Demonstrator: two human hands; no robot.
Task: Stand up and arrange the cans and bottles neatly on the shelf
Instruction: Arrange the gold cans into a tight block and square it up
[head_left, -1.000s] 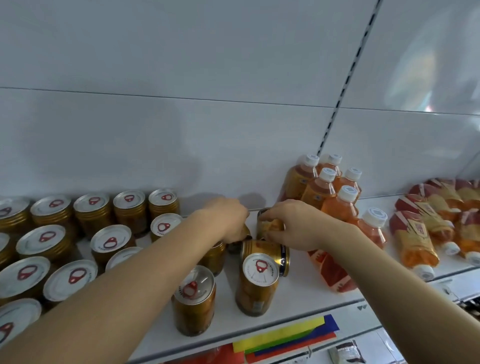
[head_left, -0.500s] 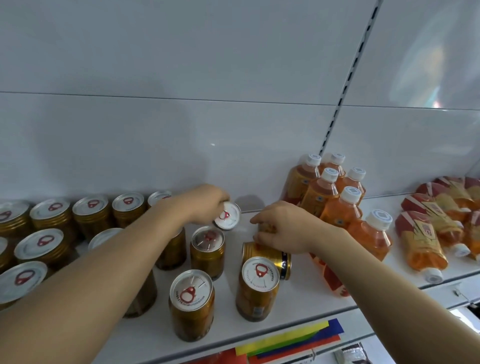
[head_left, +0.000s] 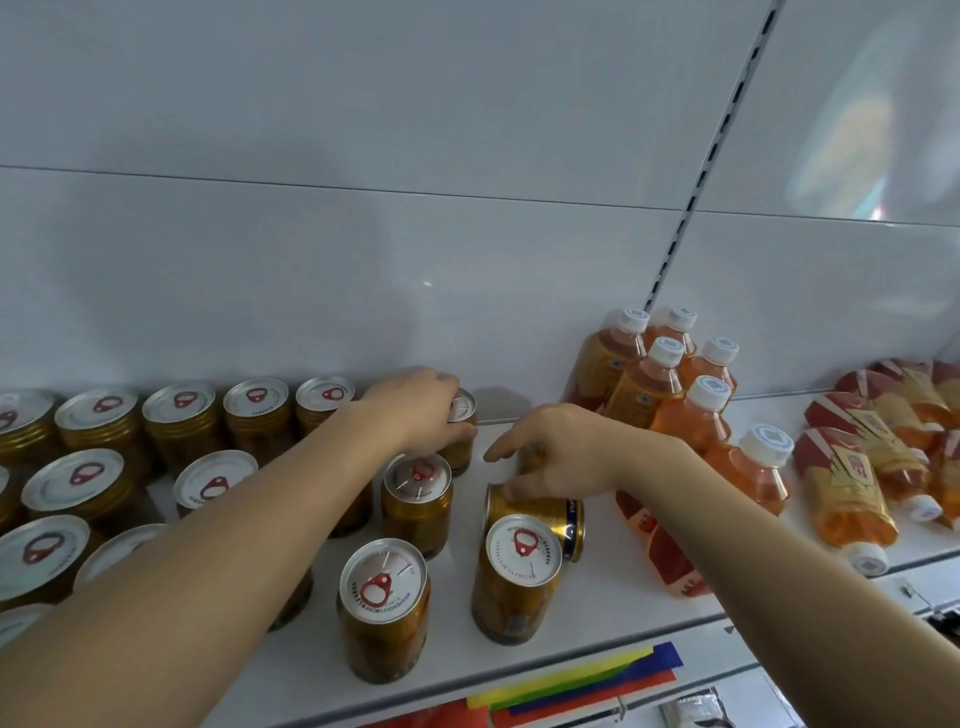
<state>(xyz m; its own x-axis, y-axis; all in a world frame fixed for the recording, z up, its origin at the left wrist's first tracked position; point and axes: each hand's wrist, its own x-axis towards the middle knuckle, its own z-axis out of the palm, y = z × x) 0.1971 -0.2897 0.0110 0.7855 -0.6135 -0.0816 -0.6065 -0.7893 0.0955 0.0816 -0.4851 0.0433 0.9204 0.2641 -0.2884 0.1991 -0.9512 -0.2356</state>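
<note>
Gold cans with silver pull-tab lids stand in rows on the left of the white shelf (head_left: 615, 590). My left hand (head_left: 415, 410) grips one can (head_left: 464, 410) from above at the right end of the back row, by the back panel. My right hand (head_left: 563, 452) curls over a partly hidden gold can (head_left: 530, 457), its thumb touching another can lying on its side (head_left: 540, 512). Three more cans stand upright near the front (head_left: 383, 587) (head_left: 522, 551) (head_left: 418, 478). Orange bottles with white caps (head_left: 654, 374) stand to the right.
Several orange bottles lie on their sides at the far right (head_left: 852, 499), and one lies under my right forearm (head_left: 660, 551). A coloured strip (head_left: 571, 680) runs along the shelf's front edge. The white back panel rises behind everything.
My left hand has carried its can from the middle of the shelf up and back to the end of the back row. My right hand has stayed over the cans near the lying one.
</note>
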